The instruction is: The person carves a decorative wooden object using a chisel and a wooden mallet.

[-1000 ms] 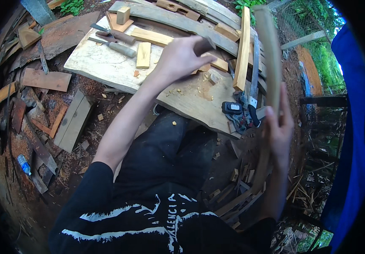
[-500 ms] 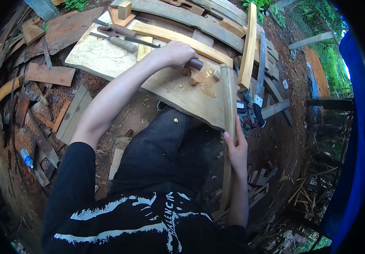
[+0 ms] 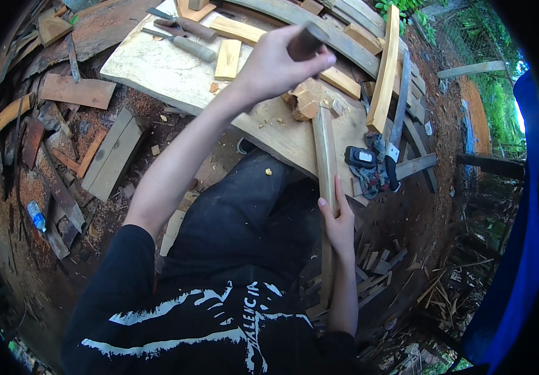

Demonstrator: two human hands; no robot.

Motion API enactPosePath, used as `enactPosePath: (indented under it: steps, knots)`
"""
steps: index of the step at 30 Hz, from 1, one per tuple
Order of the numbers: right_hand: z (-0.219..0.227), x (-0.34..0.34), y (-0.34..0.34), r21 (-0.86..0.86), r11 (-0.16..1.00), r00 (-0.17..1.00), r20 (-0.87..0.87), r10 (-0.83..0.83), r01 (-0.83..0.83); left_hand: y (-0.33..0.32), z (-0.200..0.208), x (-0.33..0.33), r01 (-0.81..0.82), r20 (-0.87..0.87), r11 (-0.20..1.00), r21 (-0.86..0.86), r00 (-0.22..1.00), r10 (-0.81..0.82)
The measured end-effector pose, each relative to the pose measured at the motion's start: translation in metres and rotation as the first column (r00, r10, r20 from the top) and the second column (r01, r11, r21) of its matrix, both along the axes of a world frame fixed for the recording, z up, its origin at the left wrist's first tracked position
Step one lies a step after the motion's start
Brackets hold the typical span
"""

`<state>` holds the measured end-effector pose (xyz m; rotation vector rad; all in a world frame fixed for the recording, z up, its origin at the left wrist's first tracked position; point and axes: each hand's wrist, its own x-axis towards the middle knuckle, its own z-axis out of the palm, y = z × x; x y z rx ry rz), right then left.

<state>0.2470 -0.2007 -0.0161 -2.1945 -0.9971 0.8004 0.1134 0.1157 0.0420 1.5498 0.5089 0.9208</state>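
My left hand [image 3: 276, 69] is raised over the worktop, a pale thick wooden slab [image 3: 163, 72], with its fingers closed round the dark handle [image 3: 307, 41] of a tool. The tool's working end is hidden behind the hand. Below it a small, rough-cut wood block [image 3: 306, 105] rests on the slab, close to the top end of a long wooden bar [image 3: 326, 147]. The bar slants over the slab's near edge down toward my body. My right hand [image 3: 338, 225] grips it partway down, thumb and a finger stretched along its sides.
Two handled tools, one brown [image 3: 196, 29] and one grey [image 3: 194, 49], lie on the slab beside a short pale board [image 3: 227, 59]. A long squared timber [image 3: 384, 75], a saw [image 3: 400, 106] and a black tape measure [image 3: 360, 156] are at the right. Planks [image 3: 113, 153] cover the left ground.
My left hand has risen from beside the wood block, bringing the tool handle up with it. The bar's upper end and my right hand have shifted slightly left. The view has moved a little.
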Motion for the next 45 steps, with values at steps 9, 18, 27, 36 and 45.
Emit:
enactPosePath:
  steps: [9, 18, 27, 36, 45]
  knots:
    - [0.011, -0.006, -0.003, -0.004, 0.996, 0.996, 0.015, 0.087, -0.087, -0.013, -0.02, -0.005, -0.173, 0.43, 0.955, -0.241, 0.863, 0.265]
    - [0.004, -0.007, -0.008, 0.009, 0.996, 0.996, 0.011, 0.089, -0.089, -0.008, 0.003, -0.016, 0.149, 0.586, 0.984, -0.095, 0.808, -0.065]
    - [0.01, -0.008, -0.004, -0.044, 0.996, 0.997, -0.04, 0.071, -0.073, 0.003, 0.008, 0.001, 0.236, 0.455, 0.971, 0.04, 0.861, -0.228]
    - [0.004, -0.006, -0.007, -0.052, 0.995, 0.997, -0.017, 0.08, -0.081, 0.011, 0.009, 0.011, 0.318, 0.371, 0.943, 0.101, 0.867, -0.332]
    - [0.01, -0.008, -0.002, -0.061, 0.996, 0.997, -0.044, 0.068, -0.07, 0.011, 0.011, 0.014, 0.342, 0.329, 0.932, 0.123, 0.872, -0.364]
